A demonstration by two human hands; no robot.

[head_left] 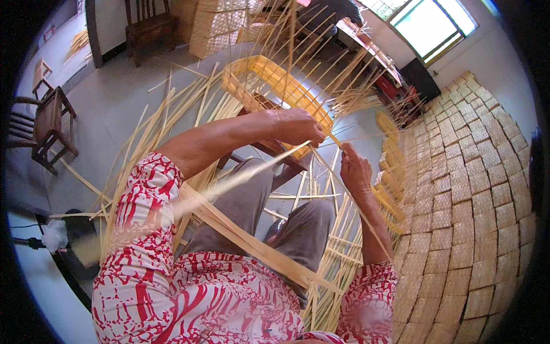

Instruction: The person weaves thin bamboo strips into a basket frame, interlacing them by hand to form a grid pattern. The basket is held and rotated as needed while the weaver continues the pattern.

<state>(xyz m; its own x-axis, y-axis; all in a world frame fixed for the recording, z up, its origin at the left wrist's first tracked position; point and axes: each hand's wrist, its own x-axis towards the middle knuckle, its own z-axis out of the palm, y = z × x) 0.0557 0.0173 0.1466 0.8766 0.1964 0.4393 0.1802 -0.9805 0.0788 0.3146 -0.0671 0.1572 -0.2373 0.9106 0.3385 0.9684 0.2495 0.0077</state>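
weaving the rim of a bamboo basket

the person sits with a half-woven bamboo basket (281,86) propped on a wooden stool (269,152) before the knees, its open mouth tilted toward the camera and loose strips fanning out past every edge. the left hand (298,126) is closed over the basket's near rim, pinching a strip there. the right hand (354,169), just beside and lower, is narrowed around a thin bamboo strip (335,140) that runs up to the same rim. a broad bamboo strip (252,243) lies slantwise across the lap.

judging from this, the step in hand looks like threading a strip through the rim's uprights. the next move would call for holding the rim steady with the left hand while the right draws the strip snug, without letting it kink or split.

the basket looks empty so far as its inside shows. finished woven baskets (475,206) are stacked in rows along the right, nested so their contents cannot be told. more (220,23) are stacked at the far wall, beside a wooden chair (150,26).
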